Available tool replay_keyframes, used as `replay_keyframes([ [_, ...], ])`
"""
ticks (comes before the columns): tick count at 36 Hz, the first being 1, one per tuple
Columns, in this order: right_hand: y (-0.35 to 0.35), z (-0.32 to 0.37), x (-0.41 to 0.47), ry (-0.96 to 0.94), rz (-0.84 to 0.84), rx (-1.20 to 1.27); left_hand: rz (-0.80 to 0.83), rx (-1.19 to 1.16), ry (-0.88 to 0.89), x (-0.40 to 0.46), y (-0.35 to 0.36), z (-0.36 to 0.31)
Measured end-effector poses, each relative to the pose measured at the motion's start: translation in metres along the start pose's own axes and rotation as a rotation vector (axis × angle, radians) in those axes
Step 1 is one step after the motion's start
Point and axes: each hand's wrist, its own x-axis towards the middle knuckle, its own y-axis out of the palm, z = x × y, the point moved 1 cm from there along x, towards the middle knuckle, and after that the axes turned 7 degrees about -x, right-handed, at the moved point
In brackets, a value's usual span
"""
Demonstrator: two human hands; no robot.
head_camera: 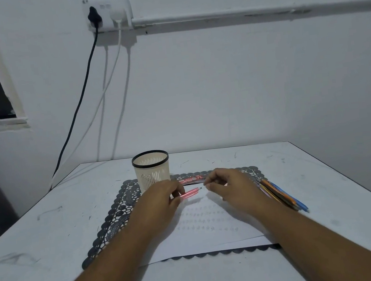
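Between the fingers of our left hand point(161, 200) we pinch a pink pen point(190, 193). Its tip points at our right hand point(230, 185), whose fingers curl just beside it; we cannot tell if they hold anything. Beyond the fingers stands a slotted cup point(152, 170), and beneath them paper point(205, 229) lies on the table point(50, 229).

The pen's point(192, 192) rear end is hidden inside the left hand point(161, 200). Whether the right hand's point(230, 186) fingers point(209, 185) pinch anything at the pen's tip is too small to tell; possibly a cap. The paper's point(206, 232) rows of marks and the pack's point(192, 179) print are too blurred to read. The right arm point(309, 230) covers part of the pencils point(281, 195). The table's point(50, 229) near corners are cut off.
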Motion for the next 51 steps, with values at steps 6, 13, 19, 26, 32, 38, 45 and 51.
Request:
replay_keyframes([
  [6,0.005,0.007,-0.002,-0.053,-0.003,0.069,-0.009,-0.003,0.047,0.000,-0.002,0.000],
  [13,0.006,0.008,-0.004,-0.013,-0.023,0.179,-0.014,-0.023,0.054,0.000,-0.002,0.001],
  [19,0.003,0.007,-0.003,-0.005,-0.051,0.178,-0.012,-0.045,0.059,0.000,-0.002,0.001],
  [26,0.002,0.007,-0.003,-0.012,-0.015,0.197,-0.020,-0.064,0.076,0.000,-0.002,0.001],
  [32,0.003,0.007,-0.002,0.001,-0.001,0.239,-0.025,-0.104,0.087,-0.002,-0.003,-0.003],
  [38,0.005,0.011,-0.004,-0.004,-0.007,0.279,-0.029,-0.178,0.049,-0.003,-0.001,-0.007],
  [45,0.009,0.015,-0.007,0.059,0.062,0.480,-0.070,-0.375,0.006,-0.003,0.002,-0.013],
  [51,0.003,0.018,-0.003,0.134,-0.072,0.673,-0.045,-0.441,-0.055,-0.002,0.002,-0.010],
])
